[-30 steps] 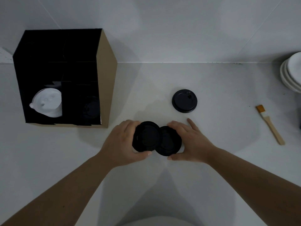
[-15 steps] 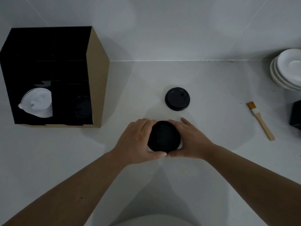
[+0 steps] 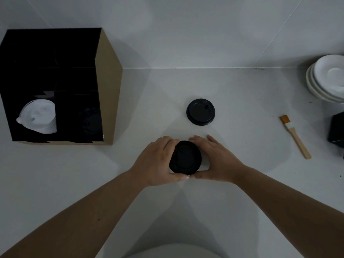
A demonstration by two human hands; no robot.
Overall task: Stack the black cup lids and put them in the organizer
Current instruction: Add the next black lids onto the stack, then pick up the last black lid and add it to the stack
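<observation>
A small stack of black cup lids (image 3: 186, 157) sits on the white counter, cupped between my left hand (image 3: 158, 161) and my right hand (image 3: 216, 161); both hands grip its rim and the thumbs meet at its near edge. One more black lid (image 3: 200, 111) lies alone on the counter just beyond the hands. The cardboard organizer (image 3: 108, 86) stands at the far left, its black front compartments facing me. Its lower left slot holds white lids (image 3: 40, 116), and its lower right slot holds dim black lids (image 3: 90, 121).
Stacked white bowls (image 3: 327, 79) sit at the far right by the wall. A small wooden-handled brush (image 3: 295, 135) lies right of the loose lid. A black object (image 3: 337, 133) is cut off by the right edge.
A second ago two black lids lay side by side, one under each hand. My hands slid them together, and they now sit as one stack between both hands.
</observation>
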